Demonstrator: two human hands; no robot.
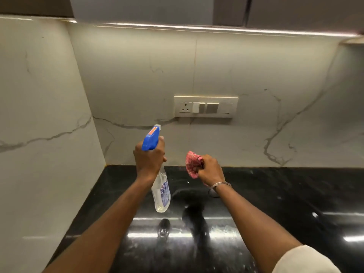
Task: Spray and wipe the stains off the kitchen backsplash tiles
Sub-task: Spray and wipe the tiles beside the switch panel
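We counted one spray bottle (160, 191), one cloth (192, 162) and two hands in view. The left hand (149, 156) gripped the spray bottle by its neck, just under the blue trigger head. Its fingers (162, 138) were curled tight round it, with one fingertip showing at the front of the head; whether it pressed the trigger we could not tell. The clear body of the bottle hung tilted below the hand, off the bench (275, 203), and the nozzle pointed toward twelve o'clock at the backsplash tiles (137, 75).

The right hand (210, 170) was at three o'clock of the left, near it but apart. It held the red checked cloth bunched up, its fingers (199, 171) closed round it so that the cloth stuck out at ten o'clock of the knuckles. The cloth touched neither the tiles nor the bench. One thin metal bangle (220, 184) sat on the right wrist, and one pale sleeve (303, 259) showed at five o'clock of the frame.

The tiles were pale with grey veins and met in a corner at nine o'clock of the hands. One switch plate (205, 106) was set into them at twelve o'clock of the cloth, with one three-pin socket (185, 107) at its nine o'clock end and rockers beside it. One light strip (216, 29) ran along the top of the tiles. The bench was black and glossy, with pale specks.
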